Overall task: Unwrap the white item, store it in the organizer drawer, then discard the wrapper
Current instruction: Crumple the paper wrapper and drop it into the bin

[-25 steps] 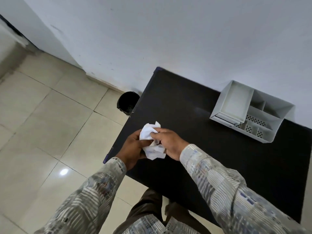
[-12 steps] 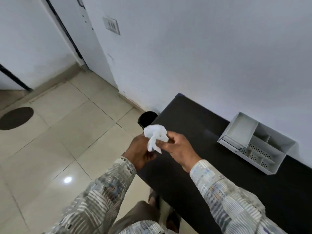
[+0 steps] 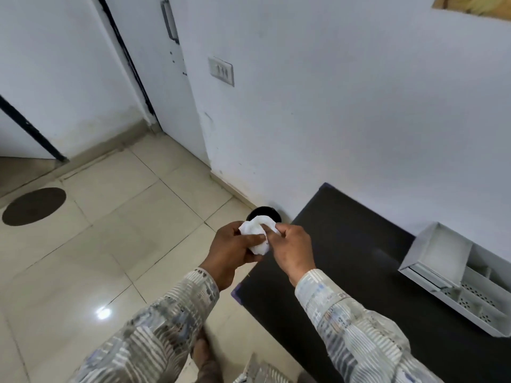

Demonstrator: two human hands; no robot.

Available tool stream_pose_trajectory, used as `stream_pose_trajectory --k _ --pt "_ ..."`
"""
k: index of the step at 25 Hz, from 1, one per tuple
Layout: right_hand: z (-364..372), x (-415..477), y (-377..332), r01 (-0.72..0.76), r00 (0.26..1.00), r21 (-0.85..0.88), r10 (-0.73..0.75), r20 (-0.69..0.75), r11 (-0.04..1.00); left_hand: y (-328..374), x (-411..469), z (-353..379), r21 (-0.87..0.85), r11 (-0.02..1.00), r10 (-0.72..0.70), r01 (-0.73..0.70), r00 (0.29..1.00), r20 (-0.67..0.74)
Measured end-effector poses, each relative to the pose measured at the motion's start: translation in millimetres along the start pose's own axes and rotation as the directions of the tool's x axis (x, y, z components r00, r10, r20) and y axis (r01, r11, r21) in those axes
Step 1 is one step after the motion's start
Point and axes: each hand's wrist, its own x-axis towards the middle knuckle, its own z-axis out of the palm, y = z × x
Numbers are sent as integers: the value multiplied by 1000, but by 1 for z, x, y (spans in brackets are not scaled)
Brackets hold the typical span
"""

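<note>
A crumpled white wrapper (image 3: pixel 255 233) is bunched between both hands, held beyond the left edge of the black table (image 3: pixel 359 258). My left hand (image 3: pixel 232 251) cups it from the left and below. My right hand (image 3: pixel 290 250) pinches its right side with the fingertips. Directly behind the wrapper a small black bin (image 3: pixel 265 212) stands on the floor against the wall, mostly hidden by the paper. The white organizer (image 3: pixel 453 275) lies on the table at the far right, its drawer pulled out. I cannot see what is in the drawer.
Beige tiled floor (image 3: pixel 110 230) spreads to the left, with a dark round mat (image 3: pixel 34 206) near a doorway. A white wall with a switch plate (image 3: pixel 221 71) runs behind the table. A door with a handle (image 3: pixel 170 20) stands at the top left.
My view has lifted and swung left, showing more wall and door. Both hands have carried the wrapper off the table toward the bin and squeezed it into a tighter ball.
</note>
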Motion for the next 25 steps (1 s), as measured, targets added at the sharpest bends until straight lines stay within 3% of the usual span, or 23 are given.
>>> stream_pose_trajectory --k 4,6,8,11,15,18,22,25 --pt "74 17 -44 190 979 -32 -187 82 981 43 65 -82 -144 985 -97 90 994 -43" --pt "99 25 -52 255 967 -189 -249 58 948 61 88 -106 -103 988 -116 115 993 -5" --pt "115 39 -57 209 970 -248 -232 -67 946 74 103 -115 37 989 -146 144 989 36" --pt "117 71 -61 76 975 -121 -99 -199 990 87 128 -109 193 970 -172 147 978 119" --pt "101 121 -53 -85 956 118 114 -271 989 108 177 -90 200 966 -215 165 940 264" --pt "101 170 -33 -174 918 257 252 -308 951 119 235 -85 229 950 -264 211 936 231" --pt "120 242 7 -305 830 499 483 -278 811 109 323 -92 287 912 -341 294 931 131" --pt "147 297 57 -421 719 622 661 -215 660 82 397 -96 352 873 -389 337 917 86"
